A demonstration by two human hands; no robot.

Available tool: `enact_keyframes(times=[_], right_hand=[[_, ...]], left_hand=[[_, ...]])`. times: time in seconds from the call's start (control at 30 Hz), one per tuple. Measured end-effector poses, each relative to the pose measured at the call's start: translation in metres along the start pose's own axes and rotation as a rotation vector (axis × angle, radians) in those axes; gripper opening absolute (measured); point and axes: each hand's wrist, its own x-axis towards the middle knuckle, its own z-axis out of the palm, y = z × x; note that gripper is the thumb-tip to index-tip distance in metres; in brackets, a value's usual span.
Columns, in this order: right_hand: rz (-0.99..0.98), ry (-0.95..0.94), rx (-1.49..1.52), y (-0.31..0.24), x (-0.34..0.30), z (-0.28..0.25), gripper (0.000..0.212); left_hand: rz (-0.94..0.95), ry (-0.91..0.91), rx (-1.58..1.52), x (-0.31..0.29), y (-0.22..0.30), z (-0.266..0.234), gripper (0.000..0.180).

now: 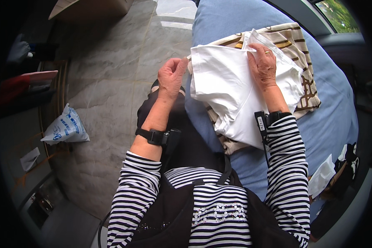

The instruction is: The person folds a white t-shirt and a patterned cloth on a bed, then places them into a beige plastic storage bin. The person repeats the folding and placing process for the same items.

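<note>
A white short-sleeved shirt (223,78), partly folded and creased, lies on top of a beige garment (310,89) with brown patterns. My right hand (263,68), a ring on one finger, rests on the shirt with its fingers bent and gripping a fold near the far edge. At the pile's left edge my left hand (171,78) is closed, thumb and forefinger pinched on a bit of beige cloth beside the shirt's corner. How much cloth sits in that pinch is hidden. Both garments lie on a blue-covered bed (332,99).
Grey tiled floor (111,99) lies left of the bed, with a white and blue plastic bag (66,127) on it. A cardboard box (91,9) stands at the far left. White cloth or paper (322,177) lies by the bed's near right edge. A window (339,15) is at the far right.
</note>
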Motion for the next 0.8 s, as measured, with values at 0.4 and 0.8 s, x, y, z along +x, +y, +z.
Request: enact_keyframes(times=[0.4, 0.8], right_hand=[[-0.116, -0.288, 0.170, -0.106, -0.093, -0.071, 0.030], [-0.037, -0.342, 0.071, -0.135, -0.113, -0.064, 0.028]], left_hand=[[-0.172, -0.268, 0.015, -0.054, 0.009, 0.002, 0.017], [-0.104, -0.343, -0.104, -0.056, 0.012, 0.004, 0.057]])
